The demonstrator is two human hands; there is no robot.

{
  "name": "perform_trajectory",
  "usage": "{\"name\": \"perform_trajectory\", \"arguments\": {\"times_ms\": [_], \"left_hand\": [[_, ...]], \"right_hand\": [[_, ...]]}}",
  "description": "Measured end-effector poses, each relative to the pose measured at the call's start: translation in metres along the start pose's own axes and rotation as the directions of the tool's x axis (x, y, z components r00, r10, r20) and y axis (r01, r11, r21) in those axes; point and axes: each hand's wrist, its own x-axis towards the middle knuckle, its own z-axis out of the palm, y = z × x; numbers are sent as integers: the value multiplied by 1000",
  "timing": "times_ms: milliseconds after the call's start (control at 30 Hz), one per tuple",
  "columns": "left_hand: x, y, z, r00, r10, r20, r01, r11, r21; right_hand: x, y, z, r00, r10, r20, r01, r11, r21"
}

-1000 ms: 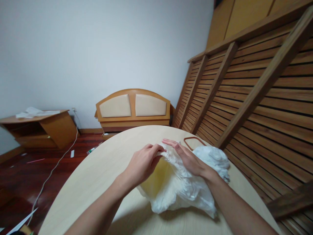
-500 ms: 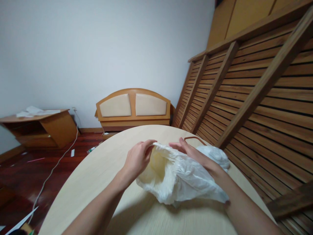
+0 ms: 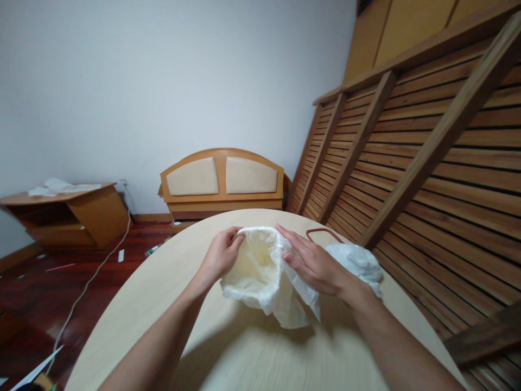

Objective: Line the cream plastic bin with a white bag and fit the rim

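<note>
A thin white plastic bag (image 3: 260, 277) is held up above the round pale table (image 3: 171, 282), with its mouth spread open toward me. My left hand (image 3: 222, 255) pinches the left side of the bag's rim. On the right side of the rim is my right hand (image 3: 311, 263), gripping it with the fingers partly stretched along the plastic. A second crumpled white plastic bag (image 3: 358, 260) lies on the table just behind my right wrist. A brown rubber band (image 3: 321, 232) rests on the table beyond my right hand.
A slatted wooden bed frame (image 3: 415, 157) leans at the right, close to the table edge. A padded wooden headboard (image 3: 222, 182) stands against the far wall. At the left stand a low wooden cabinet (image 3: 69, 214) and a white cable (image 3: 89, 282) on the dark floor.
The bag was lying crumpled under both hands. It has been lifted off the table and its mouth pulled open, left hand moving left along the rim and right hand gripping the other side.
</note>
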Motion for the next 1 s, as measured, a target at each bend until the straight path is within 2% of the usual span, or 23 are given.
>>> {"name": "perform_trajectory", "arguments": {"times_ms": [200, 433, 533, 633, 700, 800, 900, 1000], "left_hand": [[2, 2, -5, 998, -53, -19, 52, 996, -68], [3, -1, -4, 997, -83, -5, 82, 993, -86], [5, -8, -4, 994, -108, -10, 107, 993, -53], [6, -13, -4, 991, -133, -8, 133, 990, -46], [6, -13, -4, 989, -146, -2, 146, 988, -58], [4, -11, -4, 982, -185, 19, 186, 976, -113], [3, -7, -4, 968, -247, 43, 250, 948, -197], [3, -6, -3, 953, -296, 60, 302, 924, -236]], "right_hand": [[0, 6, 2, 998, -63, -30, 61, 996, -65], [1, 20, 1, 996, 71, -47, -78, 984, -160], [0, 19, -2, 976, 159, -149, -190, 956, -223], [2, 6, -4, 936, 193, -296, -231, 968, -100], [3, -6, -2, 932, 199, -304, -196, 980, 42], [2, -15, 9, 961, 217, -170, -183, 964, 195], [0, -10, 27, 969, 245, -25, -227, 928, 296], [-2, 4, 47, 965, 262, -19, -234, 889, 394]]}}
